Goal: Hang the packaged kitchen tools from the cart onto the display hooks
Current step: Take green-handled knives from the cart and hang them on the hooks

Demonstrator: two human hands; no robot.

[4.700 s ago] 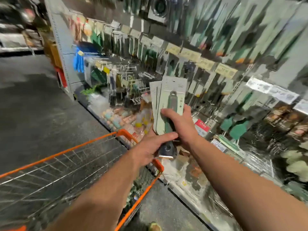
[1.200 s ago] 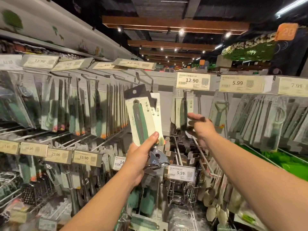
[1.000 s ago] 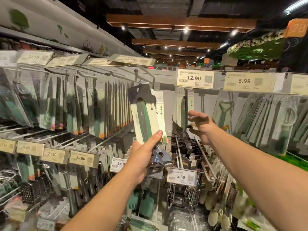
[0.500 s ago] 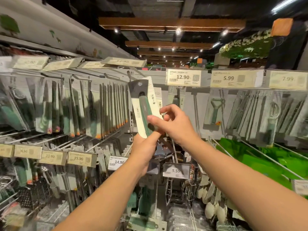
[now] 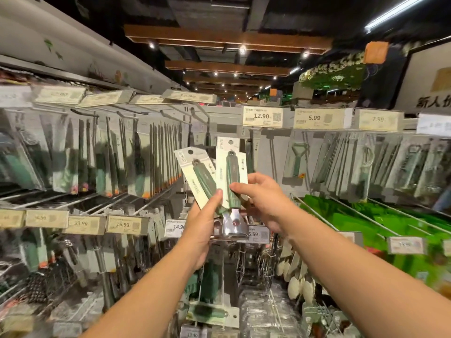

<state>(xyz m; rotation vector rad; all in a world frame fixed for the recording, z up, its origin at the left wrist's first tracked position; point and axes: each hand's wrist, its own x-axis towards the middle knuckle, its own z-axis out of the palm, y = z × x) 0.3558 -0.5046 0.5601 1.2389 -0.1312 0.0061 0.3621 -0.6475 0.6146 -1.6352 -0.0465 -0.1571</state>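
Before the display hooks (image 5: 272,154) we hold two carded tools at chest height, fanned apart. Our left hand (image 5: 200,230) grips the tilted card (image 5: 195,176); our right hand (image 5: 263,198) pinches the upright card (image 5: 231,172). They look light and stiff, steel-weighted below, so best held mid-handle.

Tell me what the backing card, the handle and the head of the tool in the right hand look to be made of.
Backing card: matte pale printed cardboard by its look, flat, with a punched hang hole.
Handle: dark green, dull; likely plastic or rubbery coating, cannot tell which.
Head: bright mirror-like shine, so probably polished steel.
The right hand pinches this package.
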